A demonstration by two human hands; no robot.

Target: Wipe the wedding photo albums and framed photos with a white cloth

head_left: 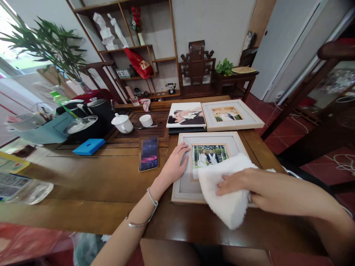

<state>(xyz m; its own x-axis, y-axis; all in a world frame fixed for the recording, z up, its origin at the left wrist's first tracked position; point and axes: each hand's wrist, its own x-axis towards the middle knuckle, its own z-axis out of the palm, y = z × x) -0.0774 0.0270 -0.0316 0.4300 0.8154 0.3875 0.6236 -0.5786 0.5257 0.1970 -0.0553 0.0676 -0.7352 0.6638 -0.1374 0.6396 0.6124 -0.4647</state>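
A framed photo (pixel 181 190) lies flat on the wooden table, with a picture of two people inside a pale, wide border. My left hand (pixel 177 160) rests on its left side, fingers stretched out and thumb apart. A fluffy white cloth (pixel 230 207) is under my right hand (pixel 238 184), whose fingers press and grip it against the frame's lower right. The cloth covers that corner and part of the photo; one end hangs over the frame's front edge. To the left of the frame lies a phone (pixel 149 154) with its screen lit.
Behind stand a second framed photo (pixel 235 123) and a stacked photo panel (pixel 185 115). Further left are a white lidded cup (pixel 122 123), a small white bowl (pixel 146 120), a blue sponge-like block (pixel 88 146), a black pot (pixel 83 127) and a light-blue bin (pixel 52 129).
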